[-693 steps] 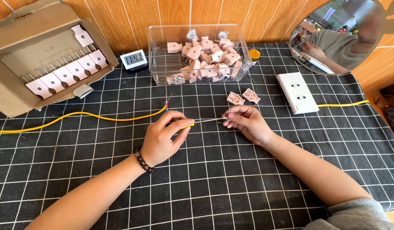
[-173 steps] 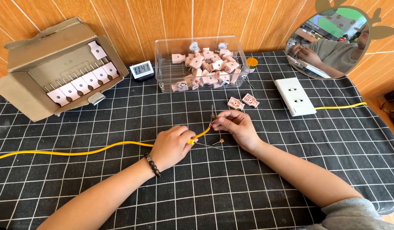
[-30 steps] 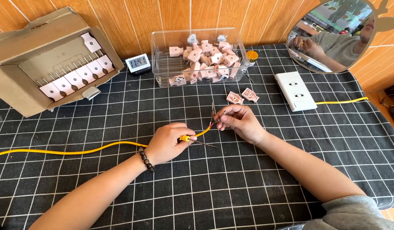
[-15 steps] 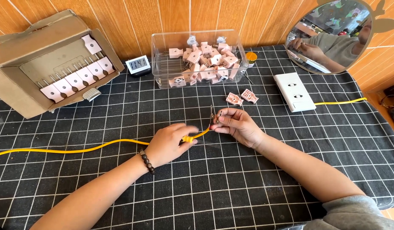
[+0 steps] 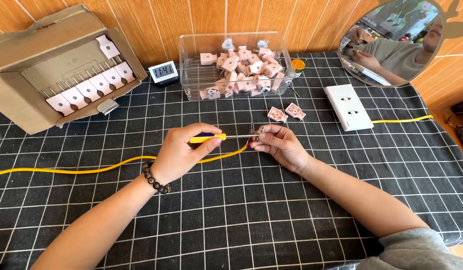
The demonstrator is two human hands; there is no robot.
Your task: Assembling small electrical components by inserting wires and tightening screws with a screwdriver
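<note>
**Small screwdriver meets the wire's end at mid-desk**

The thin yellow flexible wire (image 5: 111, 169) looks light and limp, so it is best pinched right by its bare end. There the right hand (image 5: 281, 145) closes its fingertips on a small part. The left hand (image 5: 184, 152) grips a yellow-and-blue-handled screwdriver (image 5: 216, 137). Toward the far edge stands a clear plastic box of pink plug pieces (image 5: 236, 65).
</note>
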